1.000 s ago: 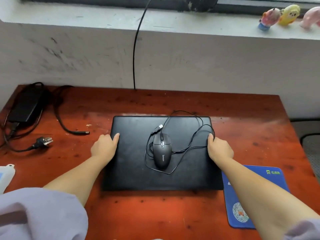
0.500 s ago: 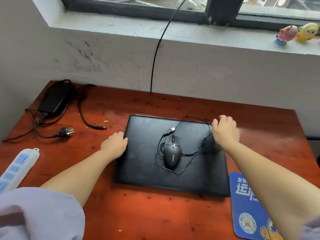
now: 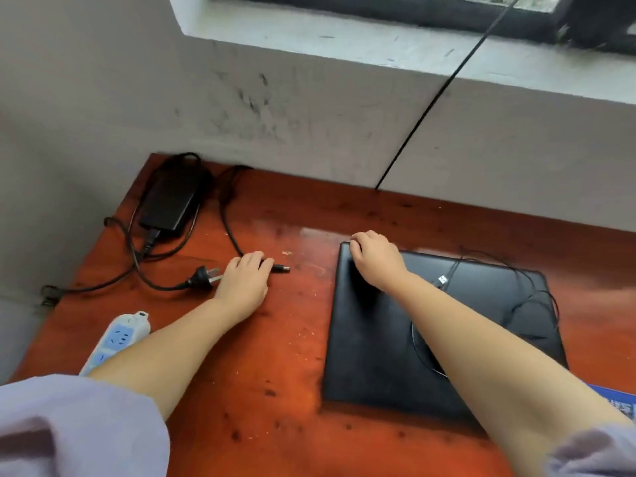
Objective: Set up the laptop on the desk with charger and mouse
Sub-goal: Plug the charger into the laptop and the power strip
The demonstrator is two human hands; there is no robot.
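A closed black laptop [image 3: 375, 359] lies flat on the red wooden desk [image 3: 275, 373]. My right hand [image 3: 375, 259] grips its far left corner, fingers curled over the back edge. My forearm hides the mouse; only its thin cable [image 3: 535, 294] and USB plug [image 3: 442, 279] show on the lid. The black charger brick [image 3: 172, 201] sits at the desk's far left corner, its cords looping forward. My left hand [image 3: 244, 284] is closed over the charger's thin cord, and the barrel plug [image 3: 281, 269] sticks out past my fingers. The wall plug [image 3: 204, 275] lies just left of that hand.
A white and blue power strip [image 3: 117, 339] lies at the desk's left edge, partly under my left forearm. A blue mouse pad [image 3: 616, 401] peeks out at the right. A black cable [image 3: 430, 105] runs down the wall from the window sill.
The view swung left. My left hand left the laptop's left edge and went to the charger's barrel plug. My right hand crossed the lid to the far left corner.
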